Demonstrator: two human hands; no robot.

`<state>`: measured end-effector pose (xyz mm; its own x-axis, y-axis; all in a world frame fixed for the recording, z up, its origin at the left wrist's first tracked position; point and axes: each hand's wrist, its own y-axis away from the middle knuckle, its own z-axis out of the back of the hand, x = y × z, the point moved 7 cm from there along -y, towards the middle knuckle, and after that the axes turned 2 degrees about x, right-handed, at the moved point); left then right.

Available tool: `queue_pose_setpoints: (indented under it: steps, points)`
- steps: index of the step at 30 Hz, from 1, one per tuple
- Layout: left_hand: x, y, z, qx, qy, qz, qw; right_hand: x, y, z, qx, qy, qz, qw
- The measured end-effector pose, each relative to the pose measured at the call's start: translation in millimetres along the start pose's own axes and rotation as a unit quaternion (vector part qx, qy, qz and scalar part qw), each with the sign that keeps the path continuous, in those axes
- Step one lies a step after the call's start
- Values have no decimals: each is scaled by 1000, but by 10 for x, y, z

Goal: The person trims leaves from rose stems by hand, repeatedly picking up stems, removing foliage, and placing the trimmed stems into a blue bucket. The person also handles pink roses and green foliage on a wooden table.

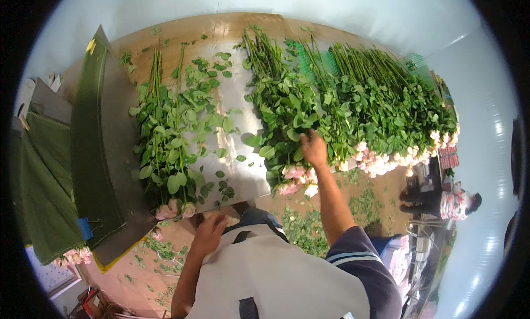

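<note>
My right hand (314,151) reaches over the metal worktop (244,170) onto the leaves of a rose pile (285,99). Its fingertips are among the foliage, so whether they grip a stem is hidden. Pale pink rose heads (293,172) hang at the near edge, just below that hand. My left hand (210,232) is beside my waist at the front of a light apron (281,269), fingers slightly apart, with nothing seen in it. A smaller bunch of roses (165,128) lies left on the worktop, stems pointing away from me.
More roses (381,87) and green netting (306,62) fill the right side. Loose leaves (225,190) scatter the worktop. A panel with green cloth (93,132) stands left. Cut leaves (306,232) litter the floor. A person (453,201) stands at far right.
</note>
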<state>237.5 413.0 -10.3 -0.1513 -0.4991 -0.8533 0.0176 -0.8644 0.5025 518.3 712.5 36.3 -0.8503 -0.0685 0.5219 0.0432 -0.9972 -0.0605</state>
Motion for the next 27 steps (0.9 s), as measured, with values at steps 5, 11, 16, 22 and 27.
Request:
queue_pose_setpoints:
  steps: [5, 11, 16, 22, 27]
  points:
    - [-904, -1839, -612, -4, 122, -55, 991, 357, 74, -631, 193, -1, 8, 981]
    - [-1050, -2567, -831, -127, -188, 49, 973, -31, -172, -78, 58, -208, 25, 976]
    - [-1092, -2749, -890, -151, -239, 86, 955, -188, -464, -108, 17, -15, 142, 990]
    - [-853, -2301, 22, -184, -50, 206, 960, -496, -1028, -330, 101, 116, 138, 978]
    - [-297, -1931, 352, -238, 143, 156, 948, -275, -1073, 137, -71, -94, 116, 986]
